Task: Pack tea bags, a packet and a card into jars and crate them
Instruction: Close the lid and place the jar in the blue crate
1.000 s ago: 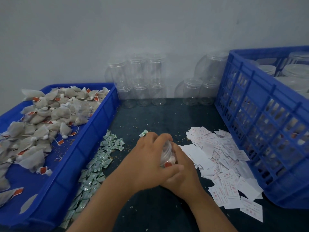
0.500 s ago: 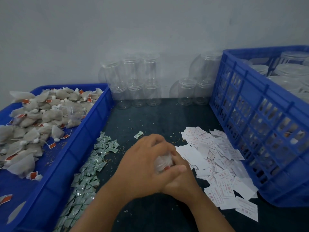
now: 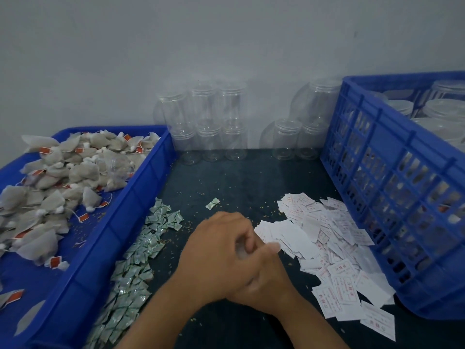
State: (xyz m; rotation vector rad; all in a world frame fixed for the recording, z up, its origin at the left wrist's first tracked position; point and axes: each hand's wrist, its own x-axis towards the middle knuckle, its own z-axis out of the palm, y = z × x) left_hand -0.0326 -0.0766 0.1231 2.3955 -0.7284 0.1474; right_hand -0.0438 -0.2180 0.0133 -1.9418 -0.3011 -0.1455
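Observation:
Both my hands are clasped together over the dark table, near its front. My left hand (image 3: 216, 255) lies on top, its fingers curled round a small clear jar (image 3: 239, 251); only a sliver of the jar shows between the fingers. My right hand (image 3: 269, 283) grips the jar from below and from the right, mostly hidden under the left. Tea bags (image 3: 63, 182) are heaped in a shallow blue tray (image 3: 141, 177) on the left. A strip of green-white packets (image 3: 141, 255) lies beside the tray. White cards (image 3: 327, 240) are piled to the right of my hands.
Empty clear jars (image 3: 208, 132) are stacked against the back wall, with more jars (image 3: 289, 139) to their right. A tall blue crate (image 3: 392, 195) on the right holds lidded jars (image 3: 445, 114). One loose packet (image 3: 212, 204) lies behind my hands.
My left hand has closed further over the jar, so less of it shows. Both hands have stayed at the same spot on the table.

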